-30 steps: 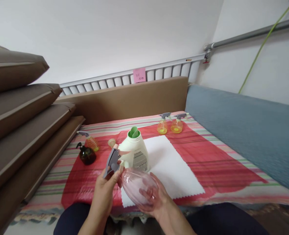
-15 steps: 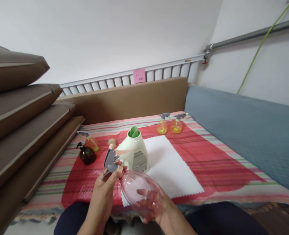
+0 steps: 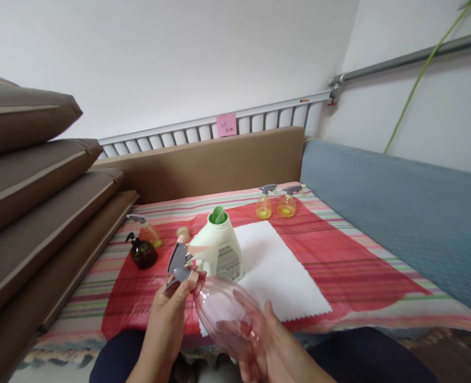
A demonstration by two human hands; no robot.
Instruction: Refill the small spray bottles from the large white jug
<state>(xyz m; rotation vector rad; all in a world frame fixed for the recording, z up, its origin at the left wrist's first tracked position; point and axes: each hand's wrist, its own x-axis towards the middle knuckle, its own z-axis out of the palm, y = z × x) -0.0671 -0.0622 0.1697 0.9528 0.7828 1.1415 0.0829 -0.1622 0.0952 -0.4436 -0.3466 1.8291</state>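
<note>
A clear pink spray bottle (image 3: 229, 314) lies tilted across the front of my view, its grey trigger head (image 3: 178, 263) up and to the left. My left hand (image 3: 171, 300) is closed round its collar, just below the trigger. At the lower right, my right hand (image 3: 279, 343) cups the bottle's base, thumb raised and some fingers seen through the pink plastic. Just behind the bottle stands a pale green jug (image 3: 223, 250) with a green spout in its mouth. Left of the jug's mouth is a small tan round cap (image 3: 183, 232), partly hidden by the nozzle.
A white scalloped sheet (image 3: 279, 271) lies on red film (image 3: 335, 266) over a striped cloth. Two yellow spray bottles (image 3: 263, 205) stand at the back right. A dark pump bottle (image 3: 143, 253) and another spray bottle (image 3: 151, 232) are left. Brown cushions (image 3: 48, 213) rise at the left.
My right hand has shifted slightly right and down on the base, and its thumb now stands off the pink bottle. My left hand keeps its grip on the collar.
</note>
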